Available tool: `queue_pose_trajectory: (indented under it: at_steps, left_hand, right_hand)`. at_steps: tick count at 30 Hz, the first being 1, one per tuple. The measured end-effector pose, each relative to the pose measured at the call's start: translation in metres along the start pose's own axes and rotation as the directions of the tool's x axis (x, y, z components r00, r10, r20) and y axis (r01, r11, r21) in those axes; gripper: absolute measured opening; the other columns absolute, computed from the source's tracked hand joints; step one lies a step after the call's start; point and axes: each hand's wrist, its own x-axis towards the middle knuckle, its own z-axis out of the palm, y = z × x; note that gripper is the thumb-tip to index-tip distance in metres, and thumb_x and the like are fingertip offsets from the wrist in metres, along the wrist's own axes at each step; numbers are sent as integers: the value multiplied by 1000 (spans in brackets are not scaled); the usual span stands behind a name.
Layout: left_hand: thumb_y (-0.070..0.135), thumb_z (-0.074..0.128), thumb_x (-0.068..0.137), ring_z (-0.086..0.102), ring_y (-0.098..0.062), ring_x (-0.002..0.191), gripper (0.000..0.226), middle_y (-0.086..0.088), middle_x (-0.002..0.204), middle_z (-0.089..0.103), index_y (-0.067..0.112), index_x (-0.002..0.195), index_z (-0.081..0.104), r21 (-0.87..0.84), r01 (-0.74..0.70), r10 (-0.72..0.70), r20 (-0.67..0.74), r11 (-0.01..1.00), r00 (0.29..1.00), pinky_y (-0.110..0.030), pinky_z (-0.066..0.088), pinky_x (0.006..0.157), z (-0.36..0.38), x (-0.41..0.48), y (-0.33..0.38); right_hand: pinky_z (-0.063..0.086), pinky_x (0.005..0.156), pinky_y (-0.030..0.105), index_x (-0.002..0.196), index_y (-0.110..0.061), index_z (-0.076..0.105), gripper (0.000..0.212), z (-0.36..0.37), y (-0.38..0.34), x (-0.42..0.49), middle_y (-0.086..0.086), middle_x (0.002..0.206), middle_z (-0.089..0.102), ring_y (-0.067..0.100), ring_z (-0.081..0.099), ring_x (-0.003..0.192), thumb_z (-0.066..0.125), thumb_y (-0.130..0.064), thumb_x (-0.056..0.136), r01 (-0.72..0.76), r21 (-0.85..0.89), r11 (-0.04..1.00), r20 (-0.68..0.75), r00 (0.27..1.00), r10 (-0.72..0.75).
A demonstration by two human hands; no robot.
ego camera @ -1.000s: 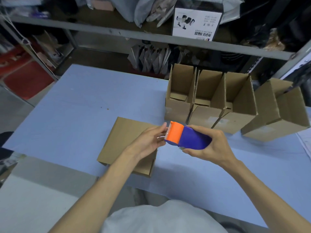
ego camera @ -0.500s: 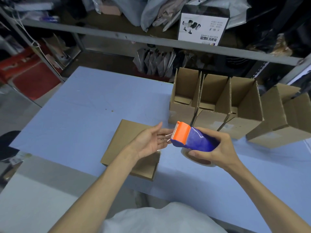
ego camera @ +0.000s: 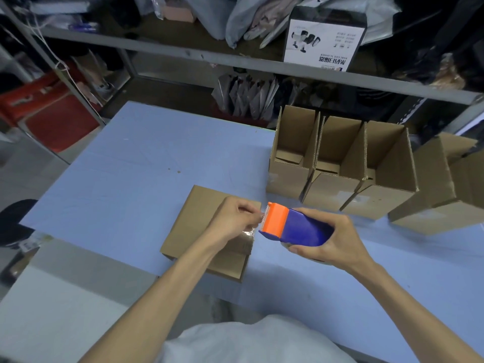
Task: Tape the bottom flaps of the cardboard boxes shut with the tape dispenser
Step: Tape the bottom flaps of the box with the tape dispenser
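My right hand [ego camera: 330, 239] grips a blue tape dispenser [ego camera: 296, 226] with an orange head, held just above the blue table [ego camera: 125, 184], its serrated blade pointing left. My left hand [ego camera: 235, 218] pinches the clear tape end [ego camera: 248, 233] at the blade. Under both hands lies a cardboard box [ego camera: 193, 226] with its closed flaps facing up. A short strip of clear tape hangs between my left fingers and the dispenser, over the box's right edge.
Three upright open boxes [ego camera: 340, 166] stand in a row at the back right, and another box [ego camera: 445, 189] lies tipped further right. A metal shelf [ego camera: 262, 66] with bags and a white product box runs behind the table. A red bin sits on the floor at left.
My left hand has gone from open fingers beside the blade to pinching the tape end. The dispenser sits slightly lower and nearer the box. The camera has tilted a little.
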Motion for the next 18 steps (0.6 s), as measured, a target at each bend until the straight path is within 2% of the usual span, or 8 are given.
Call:
queue_pose_trajectory:
  at_steps: [4,6,8,10,12,15,16,18]
  left_hand:
    - [7,68,85,66,-15,64,7,-10,76,69,10,79,67,6,13,-13,-1,1000,1000,-22,53,60,-3,1,-4]
    - [2,66,84,63,-16,61,12,-9,71,66,10,75,65,50,17,-16,-25,999,1000,-25,53,59,-3,6,-8]
    - [-4,61,81,61,-20,61,20,-6,64,63,12,68,62,135,17,-8,-66,991,998,-32,54,64,-5,11,-12]
    - [-6,57,78,60,-19,58,26,-2,57,61,15,64,61,220,21,0,-93,975,996,-31,53,63,-6,15,-16]
    - [-4,58,77,60,-14,53,27,3,52,60,17,62,61,255,24,2,-102,967,995,-26,50,58,-5,18,-17]
    - [4,70,77,58,-12,54,26,9,49,57,20,58,61,309,19,35,-169,951,985,-26,49,60,-11,23,-22]
    - [7,73,77,57,-15,56,26,7,50,57,19,58,61,315,25,42,-204,949,978,-27,49,63,-20,25,-25]
    - [9,77,78,56,-21,61,24,-4,56,61,15,61,61,272,28,24,-187,962,982,-31,47,66,-37,27,-32]
  right_hand:
    - [59,70,25,116,-51,54,68,4,2,5,-27,110,63,7,61,103,86,-54,55,16,-28,999,16,1000,-16]
    - [58,70,23,115,-51,54,68,7,3,9,-29,109,62,5,60,103,87,-52,56,24,-56,998,43,999,-21]
    - [58,71,22,117,-48,54,68,10,4,13,-29,108,62,4,60,101,87,-51,58,24,-93,995,72,997,-17]
    - [58,72,23,122,-41,55,71,15,6,15,-25,110,63,4,61,99,86,-50,59,22,-126,992,92,996,-11]
    - [57,72,22,124,-36,56,73,19,8,16,-22,110,64,4,61,97,87,-49,59,9,-124,992,97,995,3]
    - [56,70,18,122,-39,56,71,16,11,9,-27,105,63,1,61,96,87,-47,59,5,-152,988,107,994,11]
    - [55,69,18,119,-42,58,68,11,12,4,-29,101,63,0,61,93,87,-46,58,6,-185,983,97,995,13]
    - [55,65,21,112,-42,63,63,0,17,-8,-29,91,65,2,63,84,87,-46,54,-12,-241,971,54,998,25]
